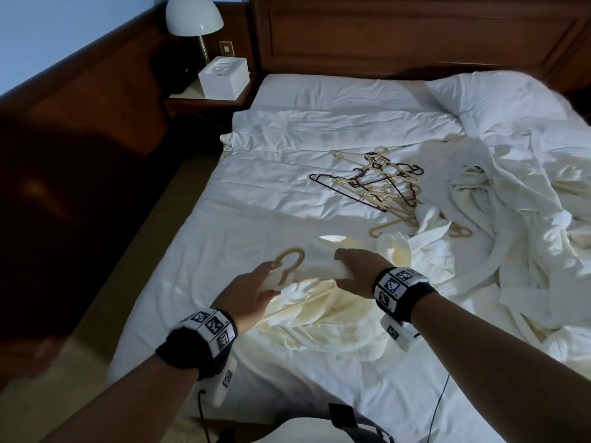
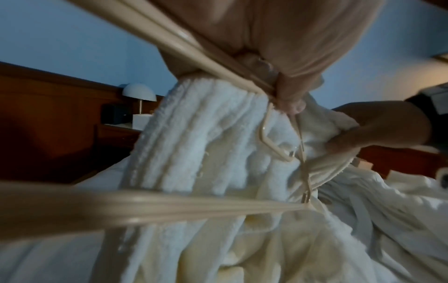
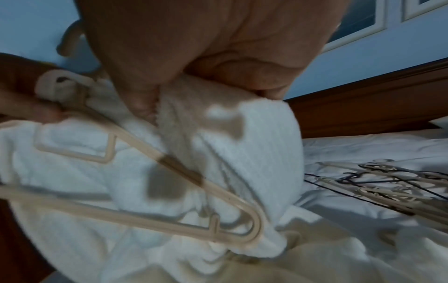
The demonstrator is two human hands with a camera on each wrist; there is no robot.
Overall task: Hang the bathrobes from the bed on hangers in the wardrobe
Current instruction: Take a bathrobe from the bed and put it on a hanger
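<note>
Low in the frame, the left hand (image 1: 256,292) grips a cream hanger (image 1: 287,262) at its neck, fingers (image 2: 289,99) curled round it. Just right of it, the right hand (image 1: 356,271) pinches a fold of the white bathrobe (image 1: 319,310) that sags onto the bed (image 1: 256,199). I judge the robe is being fitted onto the hanger; next, its shoulder must slip over the free arm. The right wrist view shows that arm's bare end outside the cloth, unseen from the head. Further up, centre right, spare hangers (image 1: 377,183) lie tangled, more bathrobes (image 1: 527,203) heaped at right. No wardrobe shows.
</note>
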